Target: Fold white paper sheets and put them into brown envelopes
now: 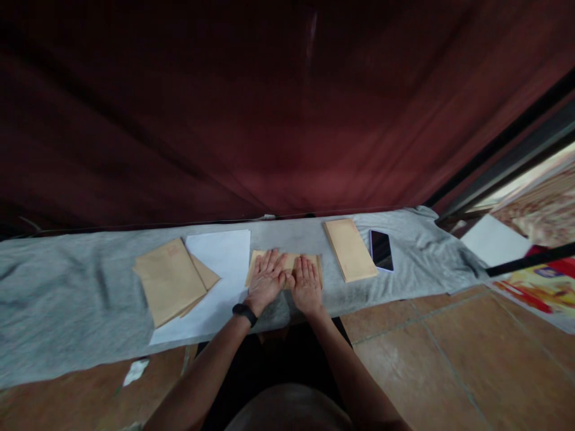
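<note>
A brown paper envelope (291,261) lies crosswise on the grey cloth in front of me. My left hand (266,278), with a black band on its wrist, rests flat on the envelope's left part, fingers stretched out. On its right part my right hand (307,285) lies flat too, palm down. The two thumbs meet or nearly meet in the middle. Much of the envelope is hidden under both hands.
A grey cloth (121,296) covers the long narrow surface. Left are brown envelopes (171,281) on white paper sheets (229,254). Right are a stack of envelopes (351,250) and a phone (381,250). Behind hangs a dark red curtain (287,131).
</note>
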A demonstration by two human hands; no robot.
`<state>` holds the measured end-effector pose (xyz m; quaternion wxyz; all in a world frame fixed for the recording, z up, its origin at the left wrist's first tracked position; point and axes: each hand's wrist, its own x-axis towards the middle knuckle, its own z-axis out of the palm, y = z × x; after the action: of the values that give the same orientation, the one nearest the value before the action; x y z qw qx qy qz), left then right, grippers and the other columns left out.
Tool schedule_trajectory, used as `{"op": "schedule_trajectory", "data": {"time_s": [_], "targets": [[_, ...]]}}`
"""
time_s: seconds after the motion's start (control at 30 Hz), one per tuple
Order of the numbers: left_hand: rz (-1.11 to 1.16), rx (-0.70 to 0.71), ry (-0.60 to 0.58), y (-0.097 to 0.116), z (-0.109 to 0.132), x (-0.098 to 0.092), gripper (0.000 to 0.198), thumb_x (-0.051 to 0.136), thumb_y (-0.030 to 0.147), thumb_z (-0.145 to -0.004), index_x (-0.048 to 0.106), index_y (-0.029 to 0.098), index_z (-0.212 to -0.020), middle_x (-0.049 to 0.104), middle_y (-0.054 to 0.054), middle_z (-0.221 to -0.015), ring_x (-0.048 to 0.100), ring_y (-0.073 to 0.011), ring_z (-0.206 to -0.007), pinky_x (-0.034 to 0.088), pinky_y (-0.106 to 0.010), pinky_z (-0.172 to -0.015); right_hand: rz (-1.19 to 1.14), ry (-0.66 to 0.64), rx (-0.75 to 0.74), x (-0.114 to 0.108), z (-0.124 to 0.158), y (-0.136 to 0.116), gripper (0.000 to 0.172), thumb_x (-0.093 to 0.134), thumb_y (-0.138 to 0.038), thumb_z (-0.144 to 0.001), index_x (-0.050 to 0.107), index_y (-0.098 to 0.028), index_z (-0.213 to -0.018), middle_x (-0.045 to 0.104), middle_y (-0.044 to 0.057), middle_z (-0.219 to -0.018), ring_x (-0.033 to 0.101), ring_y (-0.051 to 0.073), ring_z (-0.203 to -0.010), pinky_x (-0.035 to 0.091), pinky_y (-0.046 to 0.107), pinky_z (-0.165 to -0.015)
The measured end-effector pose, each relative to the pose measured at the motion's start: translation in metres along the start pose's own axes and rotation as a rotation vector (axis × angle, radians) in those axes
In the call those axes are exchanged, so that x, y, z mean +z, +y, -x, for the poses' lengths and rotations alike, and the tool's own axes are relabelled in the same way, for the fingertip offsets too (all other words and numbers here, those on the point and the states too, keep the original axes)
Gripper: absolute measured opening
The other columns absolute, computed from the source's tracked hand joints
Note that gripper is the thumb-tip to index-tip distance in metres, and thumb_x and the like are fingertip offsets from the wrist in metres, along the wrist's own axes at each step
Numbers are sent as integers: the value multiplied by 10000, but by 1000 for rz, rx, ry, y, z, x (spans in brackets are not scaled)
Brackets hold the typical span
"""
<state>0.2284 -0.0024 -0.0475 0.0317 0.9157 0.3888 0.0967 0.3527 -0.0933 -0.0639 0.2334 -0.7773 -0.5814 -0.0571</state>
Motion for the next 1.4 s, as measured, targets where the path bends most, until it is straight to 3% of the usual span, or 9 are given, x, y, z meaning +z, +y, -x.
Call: {"op": "schedule_trajectory", "data": {"time_s": [0.33, 0.63, 0.87, 1.03, 1.13, 1.4], "targets": [[-1, -17, 39, -1, 2, 6, 555, 409, 407, -1021, 346, 279, -1557, 285, -89, -1649, 229, -270, -1532, 171, -539, -1242, 22, 114, -23, 3, 16, 16, 658, 396, -421, -1047, 303, -7, -1549, 349, 282, -1573, 309, 366, -1484, 349, 570, -1141], [-2, -137, 107, 0, 5, 14, 708, 435, 542, -986, 314, 148, -1561, 286, -158, -1637, 215, -312, -1532, 214, -526, -1237, 31, 128, -48, -2, 32, 32, 691, 400, -449, -1044, 232, -54, -1586, 359, 265, -1572, 362, 374, -1458, 333, 590, -1143], [-11, -224, 163, 0, 11, 15, 766, 385, 543, -993, 290, 16, -1541, 322, -238, -1600, 239, -321, -1522, 249, -495, -1227, 93, 125, -97, -16, 45, 45, 690, 432, -444, -1039, 252, -56, -1581, 409, 254, -1547, 431, 359, -1420, 356, 548, -1139], [3, -233, 161, 1, 13, 12, 731, 372, 497, -1001, 265, 36, -1558, 347, -222, -1593, 252, -318, -1519, 245, -512, -1226, 110, 161, -116, -21, 49, 47, 686, 426, -416, -1044, 213, -65, -1593, 408, 240, -1553, 436, 340, -1422, 368, 522, -1147], [6, -183, 126, 11, 13, 10, 641, 352, 404, -1012, 280, 90, -1566, 358, -164, -1604, 235, -296, -1527, 218, -517, -1237, 111, 154, -108, -21, 49, 46, 685, 426, -417, -1043, 220, -64, -1592, 407, 236, -1555, 422, 340, -1431, 367, 525, -1153], [75, 114, 24, 58, 3, 12, 534, 325, 302, -1027, 359, 187, -1547, 367, -45, -1617, 240, -237, -1528, 174, -479, -1265, 113, 122, -99, -21, 50, 46, 637, 413, -364, -1050, 241, -69, -1587, 410, 221, -1557, 400, 329, -1448, 340, 530, -1176]]}}
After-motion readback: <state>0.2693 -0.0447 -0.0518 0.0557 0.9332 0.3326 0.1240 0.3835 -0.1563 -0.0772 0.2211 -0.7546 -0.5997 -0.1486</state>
